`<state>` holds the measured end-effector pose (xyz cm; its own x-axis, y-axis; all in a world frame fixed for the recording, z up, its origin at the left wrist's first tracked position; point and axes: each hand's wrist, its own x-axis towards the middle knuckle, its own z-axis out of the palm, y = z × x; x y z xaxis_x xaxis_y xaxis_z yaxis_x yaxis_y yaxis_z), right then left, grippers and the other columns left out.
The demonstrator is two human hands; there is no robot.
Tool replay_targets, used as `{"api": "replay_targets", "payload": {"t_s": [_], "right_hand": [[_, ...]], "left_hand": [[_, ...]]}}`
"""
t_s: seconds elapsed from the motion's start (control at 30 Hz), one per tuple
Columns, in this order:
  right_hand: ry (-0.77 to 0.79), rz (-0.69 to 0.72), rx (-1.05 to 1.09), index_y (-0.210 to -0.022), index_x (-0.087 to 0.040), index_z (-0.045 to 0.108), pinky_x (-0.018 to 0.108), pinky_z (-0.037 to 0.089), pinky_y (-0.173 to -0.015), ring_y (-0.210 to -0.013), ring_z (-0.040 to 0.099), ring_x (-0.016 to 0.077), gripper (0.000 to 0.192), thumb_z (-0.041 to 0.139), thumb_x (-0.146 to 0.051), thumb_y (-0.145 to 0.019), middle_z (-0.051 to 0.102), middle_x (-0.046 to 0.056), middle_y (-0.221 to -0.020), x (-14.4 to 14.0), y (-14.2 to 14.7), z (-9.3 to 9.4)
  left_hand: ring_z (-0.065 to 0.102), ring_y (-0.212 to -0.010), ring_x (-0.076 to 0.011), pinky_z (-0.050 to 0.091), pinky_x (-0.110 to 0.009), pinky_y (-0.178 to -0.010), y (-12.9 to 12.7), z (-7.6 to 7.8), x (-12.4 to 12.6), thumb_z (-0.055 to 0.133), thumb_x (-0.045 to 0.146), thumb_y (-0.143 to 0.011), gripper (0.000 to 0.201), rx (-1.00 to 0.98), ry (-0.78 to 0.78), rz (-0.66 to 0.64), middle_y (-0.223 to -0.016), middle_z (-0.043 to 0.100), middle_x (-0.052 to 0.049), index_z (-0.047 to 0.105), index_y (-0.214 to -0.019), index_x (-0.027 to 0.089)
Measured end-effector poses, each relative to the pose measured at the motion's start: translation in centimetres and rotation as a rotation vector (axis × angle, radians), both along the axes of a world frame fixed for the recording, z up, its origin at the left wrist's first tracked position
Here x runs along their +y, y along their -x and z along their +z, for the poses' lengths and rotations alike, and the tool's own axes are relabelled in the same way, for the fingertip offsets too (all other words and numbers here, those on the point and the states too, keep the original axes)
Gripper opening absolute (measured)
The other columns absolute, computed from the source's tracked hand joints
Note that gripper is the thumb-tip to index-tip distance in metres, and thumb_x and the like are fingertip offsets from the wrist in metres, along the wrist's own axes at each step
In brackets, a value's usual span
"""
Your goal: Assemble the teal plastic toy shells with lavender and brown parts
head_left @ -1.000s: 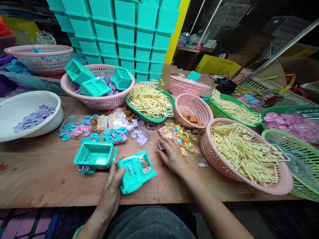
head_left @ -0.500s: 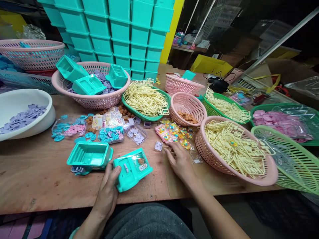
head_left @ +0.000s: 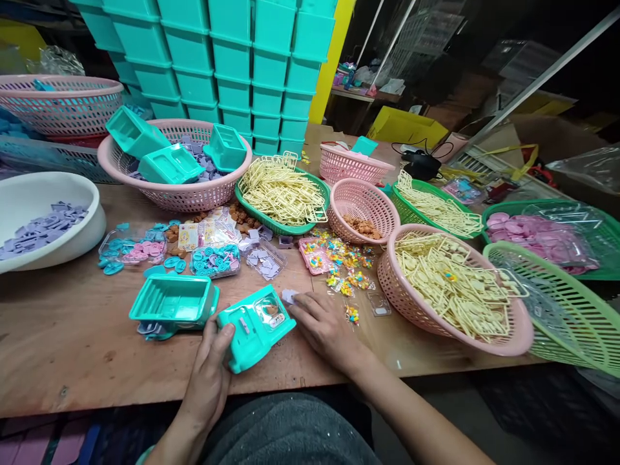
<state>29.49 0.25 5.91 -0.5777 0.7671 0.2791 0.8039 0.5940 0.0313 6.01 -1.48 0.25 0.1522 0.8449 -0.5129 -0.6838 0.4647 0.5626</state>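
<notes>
My left hand (head_left: 209, 371) grips a turquoise plastic toy housing (head_left: 254, 329) by its left side, tilted above the table. The housing has a narrow slot with a lavender bit and a clear window with a brown piece and a label behind it. At the housing's right edge, my right hand (head_left: 324, 326) has a small lavender plastic piece (head_left: 289, 296) at its fingertips; the thumb is mostly hidden. Left of the held housing stands a second turquoise housing (head_left: 174, 300), its hollow facing up and a lavender part under its lower left.
Behind the hands lie a tray of turquoise swirled pieces (head_left: 216, 259) and small bags of coloured beads (head_left: 346, 252). Pink baskets (head_left: 458, 329) and a green basket (head_left: 281, 226) hold pale yellow frames or brown pieces. Turquoise bins (head_left: 232, 84) are stacked behind. A white basin (head_left: 92, 226) stands left.
My right hand has moved left and down from the beaded bags to the housing, bringing the small lavender piece along. A small bead bag now shows where the hand was. My left hand stays put.
</notes>
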Motion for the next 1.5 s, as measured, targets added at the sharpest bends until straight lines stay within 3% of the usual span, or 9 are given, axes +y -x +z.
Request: {"api": "replay_targets", "payload": {"t_s": [0.13,0.3,0.43,0.5,0.6,0.87,1.07,1.2,1.5], "right_hand": [[0.068,-0.173,0.246,-0.12,-0.018,0.059,0.038,0.058,-0.085,-0.101,0.066,0.0239,0.022,0.059,-0.017,-0.098,0.068,0.014,-0.114,0.4,0.8,-0.2],[0.247,-0.235,0.306,-0.104,-0.019,0.06,0.036,0.057,-0.074,-0.084,0.066,0.0224,0.01,0.063,-0.019,-0.094,0.069,0.008,-0.092,1.7,0.8,-1.1],[0.214,-0.476,0.656,-0.103,-0.021,0.061,0.032,0.058,-0.073,-0.079,0.068,0.0184,0.016,0.068,-0.029,-0.092,0.069,0.005,-0.093,0.4,1.0,1.6],[0.176,-0.449,0.742,-0.102,-0.023,0.061,0.029,0.058,-0.072,-0.08,0.068,0.0169,0.017,0.071,-0.032,-0.091,0.069,0.003,-0.092,-0.8,2.1,3.4],[0.118,-0.295,0.671,-0.102,-0.023,0.061,0.029,0.057,-0.074,-0.082,0.067,0.0162,0.018,0.073,-0.029,-0.09,0.069,0.001,-0.091,-2.5,4.5,4.7],[0.043,-0.22,0.669,-0.102,-0.022,0.056,0.03,0.057,-0.08,-0.085,0.068,0.016,0.019,0.071,-0.018,-0.091,0.068,0.002,-0.092,-3.5,7.2,3.2],[-0.026,-0.206,0.543,-0.099,-0.022,0.053,0.029,0.053,-0.068,-0.072,0.06,0.0158,0.016,0.064,-0.012,-0.093,0.062,0.001,-0.08,-3.4,8.2,3.5],[-0.039,-0.195,0.437,-0.104,-0.023,0.053,0.03,0.052,-0.064,-0.075,0.059,0.0185,0.017,0.06,-0.012,-0.093,0.061,0.003,-0.084,-3.5,8.5,3.5],[0.186,-0.141,0.523,-0.104,-0.023,0.05,0.035,0.056,-0.081,-0.092,0.063,0.0202,0.02,0.062,-0.013,-0.092,0.062,0.004,-0.093,-3.8,7.0,4.7]], "left_hand": [[0.06,-0.128,-0.0325,0.054,-0.04,-0.102,-0.1,0.3,0.3,0.082,0.056,-0.075,0.065,0.007,-0.016,-0.026,-0.126,0.071,-0.006,0.059,-0.125,0.022],[0.058,-0.131,-0.0294,0.051,-0.038,-0.105,-0.1,0.6,0.2,0.078,0.054,-0.081,0.06,-0.008,-0.066,-0.059,-0.132,0.068,-0.005,0.055,-0.128,0.025],[0.056,-0.133,-0.0279,0.047,-0.04,-0.109,-0.8,0.9,-0.2,0.076,0.056,-0.083,0.073,0.001,-0.114,-0.116,-0.141,0.062,-0.006,0.041,-0.141,0.029],[0.056,-0.133,-0.0279,0.045,-0.04,-0.11,-1.4,1.2,-0.2,0.076,0.058,-0.082,0.078,0.031,-0.137,-0.137,-0.142,0.061,-0.007,0.037,-0.143,0.03],[0.059,-0.13,-0.0288,0.048,-0.04,-0.107,-2.1,1.8,0.0,0.079,0.06,-0.077,0.082,0.082,-0.17,-0.145,-0.138,0.063,-0.011,0.038,-0.139,0.026],[0.069,-0.116,-0.0269,0.056,-0.036,-0.097,-2.4,2.5,0.1,0.081,0.056,-0.077,0.078,0.102,-0.233,-0.159,-0.126,0.071,-0.011,0.038,-0.133,0.024],[0.07,-0.109,-0.0258,0.057,-0.035,-0.093,-2.3,2.8,0.1,0.083,0.054,-0.073,0.074,0.116,-0.204,-0.123,-0.116,0.073,-0.009,0.043,-0.127,0.023],[0.072,-0.106,-0.0257,0.058,-0.034,-0.09,-2.0,2.8,0.2,0.084,0.051,-0.074,0.068,0.115,-0.223,-0.143,-0.113,0.074,-0.008,0.046,-0.124,0.023],[0.072,-0.103,-0.0252,0.059,-0.033,-0.086,-1.6,2.1,0.0,0.083,0.046,-0.076,0.068,0.124,-0.26,-0.191,-0.113,0.074,-0.008,0.046,-0.129,0.023]]}}
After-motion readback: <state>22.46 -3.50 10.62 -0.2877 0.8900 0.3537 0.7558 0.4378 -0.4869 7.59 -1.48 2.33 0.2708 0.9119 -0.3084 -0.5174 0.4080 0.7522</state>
